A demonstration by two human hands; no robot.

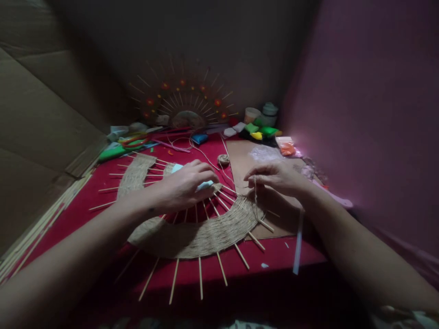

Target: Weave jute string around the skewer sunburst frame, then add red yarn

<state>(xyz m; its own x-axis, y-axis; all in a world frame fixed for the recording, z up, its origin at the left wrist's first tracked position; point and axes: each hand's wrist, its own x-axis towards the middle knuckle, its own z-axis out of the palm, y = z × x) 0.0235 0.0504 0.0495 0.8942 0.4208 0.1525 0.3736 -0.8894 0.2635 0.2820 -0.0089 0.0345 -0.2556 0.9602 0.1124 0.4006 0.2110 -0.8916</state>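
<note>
A half-round woven twine fan point(195, 240) lies on the red cloth, a broad band of twine wound across thin wooden sticks that radiate outward. My left hand point(192, 183) lies over its inner part, fingers curled over the small inner band. Light-blue material point(205, 185) shows under those fingers; the palm hides the rest. Over the fan's right end, my right hand point(269, 176) pinches a strand of twine point(255, 196) between thumb and fingers. That strand runs down to the band's outer edge beside the sticks.
A twine ball point(223, 159) sits beyond the fan, by a cardboard sheet point(240, 151). Scissors point(132, 140) are at the back left. Colourful packets point(269, 131) and a jar point(269, 114) stand back right. A decorated stick fan point(185, 98) leans on the wall; a translucent strip point(298, 246) lies right.
</note>
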